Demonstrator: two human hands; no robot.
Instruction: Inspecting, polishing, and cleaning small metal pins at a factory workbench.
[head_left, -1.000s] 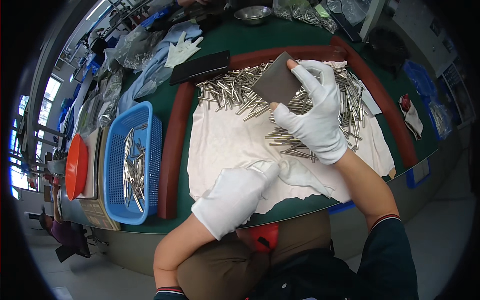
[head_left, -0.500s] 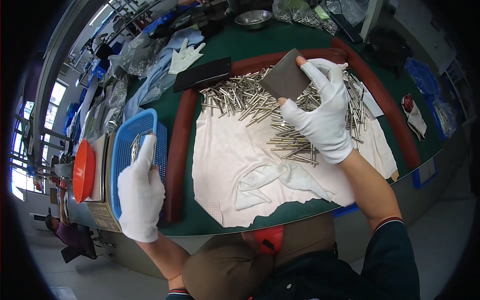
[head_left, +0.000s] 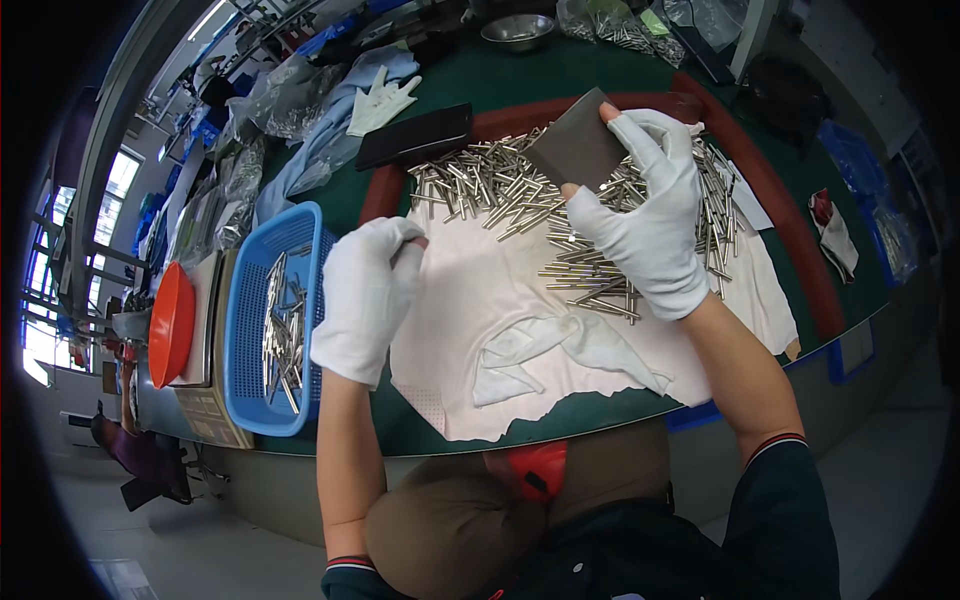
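In my right hand [head_left: 650, 215], gloved in white with bare fingertips, a thin dark grey square plate [head_left: 577, 140] is gripped between thumb and fingers. It is tilted above a heap of shiny metal pins [head_left: 490, 180] on a pale pink cloth [head_left: 460, 300]. My left hand [head_left: 368, 295], gloved likewise, hovers over the cloth's left edge beside the blue basket [head_left: 240, 345]. Its fingers are curled together, and no pin sticks out of them. Inside the basket lie several loose metal pins [head_left: 285, 345].
Brown padded bars [head_left: 820, 285] border the cloth on the green table. A crumpled white cloth [head_left: 510, 350] lies in front, and a black phone-like slab [head_left: 415, 137] at the back left. Beside the basket are a red bowl [head_left: 172, 325] and a cardboard box [head_left: 215, 405]; a metal bowl [head_left: 517, 32] stands far back.
My left hand has moved from above the blue basket to the right, over the cloth's edge, uncovering the pins inside. My right hand still holds the grey plate in nearly the same place.
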